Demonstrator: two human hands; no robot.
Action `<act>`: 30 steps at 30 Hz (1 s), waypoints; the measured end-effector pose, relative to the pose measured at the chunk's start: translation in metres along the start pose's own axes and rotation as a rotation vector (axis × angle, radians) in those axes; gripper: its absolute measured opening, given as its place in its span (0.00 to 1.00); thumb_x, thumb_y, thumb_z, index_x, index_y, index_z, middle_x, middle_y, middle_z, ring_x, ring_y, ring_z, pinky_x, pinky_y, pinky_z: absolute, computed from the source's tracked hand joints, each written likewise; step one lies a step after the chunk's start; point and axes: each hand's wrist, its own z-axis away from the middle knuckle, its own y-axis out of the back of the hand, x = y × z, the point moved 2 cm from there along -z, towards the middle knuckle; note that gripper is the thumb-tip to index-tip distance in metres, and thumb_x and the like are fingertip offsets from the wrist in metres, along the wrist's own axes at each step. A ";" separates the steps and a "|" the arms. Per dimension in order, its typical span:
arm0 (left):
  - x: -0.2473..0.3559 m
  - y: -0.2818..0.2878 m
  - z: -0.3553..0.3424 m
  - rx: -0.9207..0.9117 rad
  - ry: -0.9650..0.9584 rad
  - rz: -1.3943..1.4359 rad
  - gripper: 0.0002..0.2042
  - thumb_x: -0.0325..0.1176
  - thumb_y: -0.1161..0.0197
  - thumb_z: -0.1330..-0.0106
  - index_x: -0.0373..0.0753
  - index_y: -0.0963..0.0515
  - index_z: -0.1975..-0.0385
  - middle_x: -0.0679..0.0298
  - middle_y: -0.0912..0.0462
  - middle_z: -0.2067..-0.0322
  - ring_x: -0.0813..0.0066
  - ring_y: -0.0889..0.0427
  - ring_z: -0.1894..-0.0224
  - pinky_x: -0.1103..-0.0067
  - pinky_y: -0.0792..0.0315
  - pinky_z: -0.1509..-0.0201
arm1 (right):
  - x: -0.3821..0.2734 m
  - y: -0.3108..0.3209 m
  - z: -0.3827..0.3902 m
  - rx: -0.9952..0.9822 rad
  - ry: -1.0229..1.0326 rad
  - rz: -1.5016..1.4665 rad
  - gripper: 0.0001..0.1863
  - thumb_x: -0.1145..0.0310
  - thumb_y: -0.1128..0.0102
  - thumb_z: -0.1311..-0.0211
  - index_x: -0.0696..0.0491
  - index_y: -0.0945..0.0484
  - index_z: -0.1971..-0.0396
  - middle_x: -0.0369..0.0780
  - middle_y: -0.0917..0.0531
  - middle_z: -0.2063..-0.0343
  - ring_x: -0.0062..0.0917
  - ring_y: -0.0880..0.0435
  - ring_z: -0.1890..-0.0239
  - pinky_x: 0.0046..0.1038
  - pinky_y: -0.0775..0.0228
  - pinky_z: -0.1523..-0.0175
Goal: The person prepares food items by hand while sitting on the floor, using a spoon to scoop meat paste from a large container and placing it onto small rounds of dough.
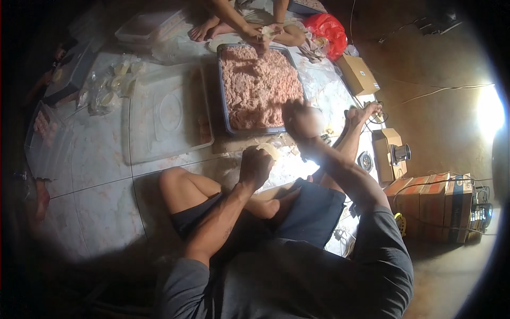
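Tiled floor (101,175), pale and marbled, dim at the edges; the person sits on it with knees bent, and work is laid out on the floor itself.

Left hand (255,166) is curled around a small pale dough wrapper (269,151), grip clenched on it from below and behind, just short of the near rim of the tray. Right hand (304,121) is raised over the near right corner of the metal tray (222,101), blurred; whether its grip is clenched or released I cannot tell, nor whether it carries any filling.

Tray is broad, dark-rimmed, heaped with pink minced meat (257,85). Just left of it lies a clear plastic lid (164,114), with a few small pale pieces along its right edge.

Another person's hands (260,34) work at the far end of the tray, holding something pale. Red plastic bag (326,29) beyond them; cardboard boxes (430,199) to the right.

Judgement on the step in hand: the wrapper looks ready to be filled. To do it well, keep the left palm cupped and level so the wrapper stays open, bring a modest pinch of meat to its centre, and keep the edges clean so they will seal. Overfilling looks like the main risk, as does a tear from squeezing too hard.
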 end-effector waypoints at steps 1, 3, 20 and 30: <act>-0.010 -0.001 0.004 -0.040 0.047 0.003 0.10 0.38 0.33 0.40 0.38 0.19 0.68 0.52 0.17 0.70 0.50 0.20 0.63 0.58 0.29 0.55 | -0.013 0.008 0.000 -0.069 0.049 -0.011 0.05 0.70 0.48 0.39 0.51 0.23 0.70 0.43 0.22 0.70 0.32 0.24 0.61 0.38 0.39 0.49; -0.022 -0.003 0.009 -0.018 0.139 0.128 0.11 0.39 0.33 0.40 0.38 0.19 0.67 0.51 0.17 0.69 0.48 0.19 0.62 0.58 0.28 0.55 | -0.025 0.027 0.003 -0.152 0.138 -0.125 0.05 0.70 0.48 0.39 0.52 0.23 0.71 0.42 0.24 0.71 0.32 0.23 0.60 0.39 0.39 0.49; -0.029 0.000 0.017 -0.003 0.340 0.545 0.15 0.38 0.36 0.34 0.31 0.23 0.59 0.47 0.15 0.61 0.52 0.16 0.55 0.67 0.25 0.49 | -0.014 0.035 0.015 -0.386 -0.138 -0.081 0.10 0.69 0.51 0.37 0.47 0.18 0.65 0.38 0.18 0.66 0.32 0.20 0.59 0.39 0.41 0.45; -0.033 0.002 0.004 0.086 0.758 1.756 0.26 0.45 0.36 0.30 0.29 0.28 0.43 0.55 0.20 0.49 0.68 0.21 0.46 0.71 0.29 0.38 | -0.011 0.041 -0.023 -0.340 -0.412 -0.717 0.08 0.69 0.43 0.38 0.53 0.18 0.64 0.46 0.14 0.66 0.41 0.15 0.63 0.37 0.26 0.62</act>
